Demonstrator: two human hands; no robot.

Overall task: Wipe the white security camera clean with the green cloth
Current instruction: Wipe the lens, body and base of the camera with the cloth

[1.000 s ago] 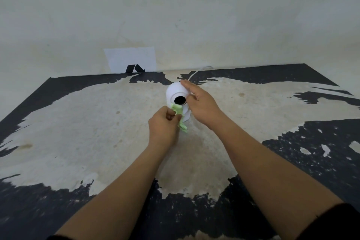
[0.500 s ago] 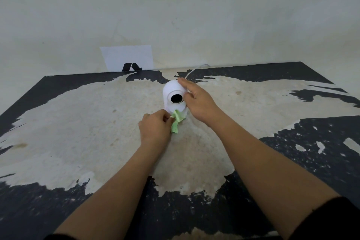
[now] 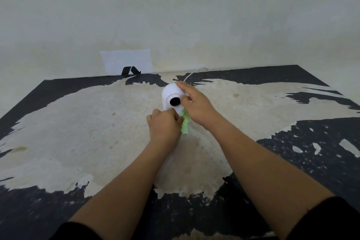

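Two bare forearms reaching forward from the near edge, dark sleeves (image 3: 327,218) pushed up at the bottom corners. Worn tabletop (image 3: 81,142) beneath, black coating peeled away over a wide pale middle patch. Left hand (image 3: 163,125) curled into a fist, clenched on the green cloth (image 3: 185,123), pressed low against the base of the white security camera (image 3: 171,96). Loose end of cloth hanging out to the right of the fist, between both hands. Right hand (image 3: 195,104) cupped around the camera's right side, forefinger laid over the rounded top, thumb near the black lens (image 3: 174,101). Camera upright in the middle of the table, nearer the far edge, lens facing the viewer. Thin white cable (image 3: 190,75) trailing from behind it toward the wall. Bare table to left and right of the hands. At the far edge, a white card (image 3: 126,60) with a black mark leaning against the pale wall (image 3: 194,15).
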